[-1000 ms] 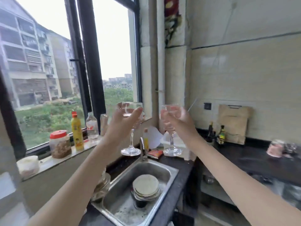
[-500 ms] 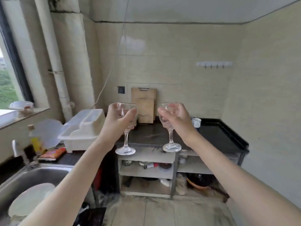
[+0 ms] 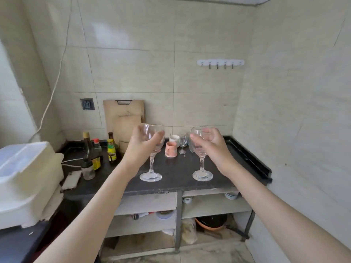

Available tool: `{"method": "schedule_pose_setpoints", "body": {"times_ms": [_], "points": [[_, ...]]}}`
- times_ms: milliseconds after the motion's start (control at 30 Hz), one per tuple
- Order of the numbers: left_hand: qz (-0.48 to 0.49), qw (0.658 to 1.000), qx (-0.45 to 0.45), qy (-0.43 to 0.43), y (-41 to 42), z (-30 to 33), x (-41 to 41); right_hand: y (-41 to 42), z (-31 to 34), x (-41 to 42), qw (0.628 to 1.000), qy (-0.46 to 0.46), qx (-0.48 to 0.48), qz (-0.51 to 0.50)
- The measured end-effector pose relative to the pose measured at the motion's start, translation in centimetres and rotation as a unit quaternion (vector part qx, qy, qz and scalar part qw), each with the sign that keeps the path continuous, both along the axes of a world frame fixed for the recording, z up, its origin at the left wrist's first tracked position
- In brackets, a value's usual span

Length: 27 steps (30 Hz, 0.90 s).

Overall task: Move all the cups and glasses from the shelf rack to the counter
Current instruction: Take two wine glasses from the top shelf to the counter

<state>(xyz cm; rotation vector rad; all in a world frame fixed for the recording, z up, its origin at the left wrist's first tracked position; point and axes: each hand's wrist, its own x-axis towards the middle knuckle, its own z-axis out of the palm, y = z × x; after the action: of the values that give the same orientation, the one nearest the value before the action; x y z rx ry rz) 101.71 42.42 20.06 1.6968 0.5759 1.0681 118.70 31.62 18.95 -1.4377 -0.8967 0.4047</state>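
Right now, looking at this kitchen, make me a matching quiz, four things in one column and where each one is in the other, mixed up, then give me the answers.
Things:
1. pink cup
2. hook rail
3. wine glass
4. phone

Places:
A. held by its bowl in the left hand
B. fixed on the tiled wall
C. lying flat at the counter's left end
D. standing on the counter between the two hands

Pairs: 1-D, 2-B, 3-A, 4-C
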Motion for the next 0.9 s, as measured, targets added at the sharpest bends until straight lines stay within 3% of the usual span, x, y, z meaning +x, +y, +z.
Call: {"method": "schedule_pose_setpoints", "body": {"times_ms": [200, 400, 900], "points": [[-0.025, 0.999, 0.004, 0.036, 7.2, -1.8, 10.1, 5.3, -1.6, 10.0, 0.999, 0.007, -0.033, -0.035], [-0.078, 0.995, -0.048, 0.051, 13.3, -5.7, 20.6, 11.2, -4.3, 20.6, 0.996, -0.002, -0.072, -0.045], [0.004, 0.975, -0.096, 0.201, 25.9, -17.5, 38.9, 24.7, -14.9, 41.3, 0.972, -0.048, -0.225, 0.054]]}}
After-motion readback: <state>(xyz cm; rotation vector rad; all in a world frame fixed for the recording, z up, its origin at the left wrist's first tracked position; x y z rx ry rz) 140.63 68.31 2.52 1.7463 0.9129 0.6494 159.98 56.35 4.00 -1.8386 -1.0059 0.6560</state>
